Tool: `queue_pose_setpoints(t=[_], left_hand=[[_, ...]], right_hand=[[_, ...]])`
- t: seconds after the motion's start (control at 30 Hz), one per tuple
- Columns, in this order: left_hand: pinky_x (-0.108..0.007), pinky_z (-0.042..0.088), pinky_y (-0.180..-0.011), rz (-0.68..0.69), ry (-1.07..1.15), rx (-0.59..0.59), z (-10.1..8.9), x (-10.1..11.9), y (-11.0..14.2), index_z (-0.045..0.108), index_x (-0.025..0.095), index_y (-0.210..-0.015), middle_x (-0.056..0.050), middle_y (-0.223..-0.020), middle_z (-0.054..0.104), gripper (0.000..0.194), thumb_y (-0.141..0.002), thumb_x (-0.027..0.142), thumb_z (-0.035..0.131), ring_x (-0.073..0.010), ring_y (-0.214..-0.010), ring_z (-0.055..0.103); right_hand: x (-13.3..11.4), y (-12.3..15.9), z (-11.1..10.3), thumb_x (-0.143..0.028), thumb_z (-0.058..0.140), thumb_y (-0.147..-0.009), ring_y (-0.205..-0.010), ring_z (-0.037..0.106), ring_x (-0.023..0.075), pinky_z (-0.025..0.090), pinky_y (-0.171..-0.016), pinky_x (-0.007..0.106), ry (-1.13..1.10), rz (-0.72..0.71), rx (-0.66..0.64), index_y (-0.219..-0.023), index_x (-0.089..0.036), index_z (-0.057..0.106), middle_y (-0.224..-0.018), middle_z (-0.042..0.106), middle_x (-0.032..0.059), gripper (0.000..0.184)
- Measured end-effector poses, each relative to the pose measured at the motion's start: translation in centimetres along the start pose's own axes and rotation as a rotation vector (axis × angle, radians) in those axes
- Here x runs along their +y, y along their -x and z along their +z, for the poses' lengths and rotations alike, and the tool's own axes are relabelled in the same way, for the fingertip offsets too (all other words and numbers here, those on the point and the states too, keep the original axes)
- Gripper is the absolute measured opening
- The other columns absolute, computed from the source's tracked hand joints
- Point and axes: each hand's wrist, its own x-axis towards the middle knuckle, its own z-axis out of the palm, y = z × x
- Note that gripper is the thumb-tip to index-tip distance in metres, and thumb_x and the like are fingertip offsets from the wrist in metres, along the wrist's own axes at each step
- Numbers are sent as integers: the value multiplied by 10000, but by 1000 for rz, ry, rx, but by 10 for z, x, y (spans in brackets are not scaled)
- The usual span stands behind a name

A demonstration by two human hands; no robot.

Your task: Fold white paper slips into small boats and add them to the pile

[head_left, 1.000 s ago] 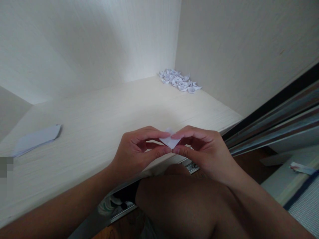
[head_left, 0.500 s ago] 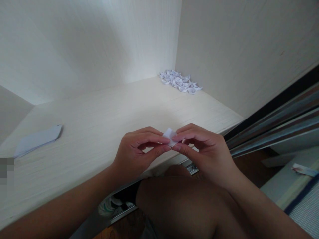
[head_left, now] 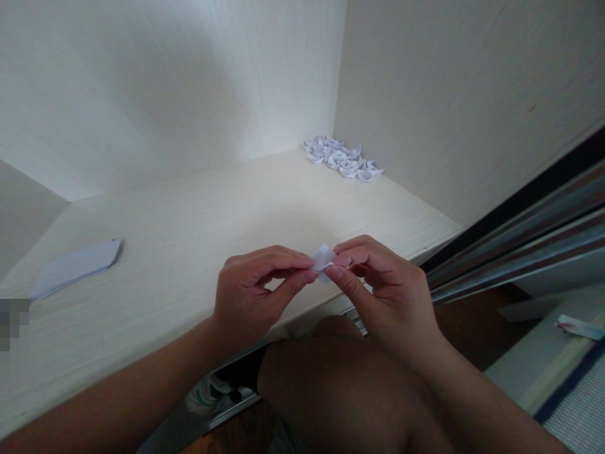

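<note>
A small folded piece of white paper is held between my two hands, just above the front edge of the pale wooden shelf. My left hand pinches its left corner between thumb and fingers. On the opposite side my right hand grips it the same way, with the thumb pressed on its lower part. The fingertips cover both sides of the paper. One corner points up and a small flap shows below the thumbs.
Several small folded paper shapes lie heaped in the shelf's back right corner. A stack of white paper sheets rests at the left. Sliding door rails run along the right. My bare leg is below the shelf edge.
My thumbs have shifted on the paper, the left one drawing slightly left. A small flap now shows below the fingertips. The view has moved slightly.
</note>
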Motion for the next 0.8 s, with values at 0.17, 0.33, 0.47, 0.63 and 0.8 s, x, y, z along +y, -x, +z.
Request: queue_pose_setpoints(t=[0.17,0.33,0.47,0.63,0.8], left_hand=[[-212,615,-656,-10,69,4,2,-2,2,761,186,-897,-14,-829,787,120,-840,81,778,-111,-721,738],[-214,632,-693,-41,141,5,3,-1,3,750,174,-895,-33,-929,761,120,-859,59,748,-106,-773,731],[-205,637,-695,-96,184,9,4,1,2,748,178,-889,-20,-905,756,114,-865,66,742,-100,-752,730],[-214,646,-701,-171,203,45,5,2,4,738,193,-900,0,-839,768,111,-853,97,765,-112,-740,740],[-248,663,-663,-207,172,71,5,3,5,740,198,-902,-9,-814,783,78,-852,153,779,-141,-703,756]], right_hand=[[-5,0,7,-137,726,-873,-726,657,119,501,-607,249,-54,73,49,-793,-192,702,-814,718,11,100],[-4,1,11,-173,768,-832,-710,671,150,509,-616,291,-119,151,105,-751,-196,697,-773,731,18,110],[-4,1,12,-208,782,-823,-703,675,161,523,-640,311,-125,208,123,-750,-201,703,-755,743,19,108],[-3,-1,14,-229,794,-817,-708,698,174,547,-650,322,-140,237,141,-767,-207,705,-749,756,23,105],[-1,0,17,-247,814,-806,-713,710,184,572,-648,332,-160,259,182,-806,-211,695,-773,755,35,124]])
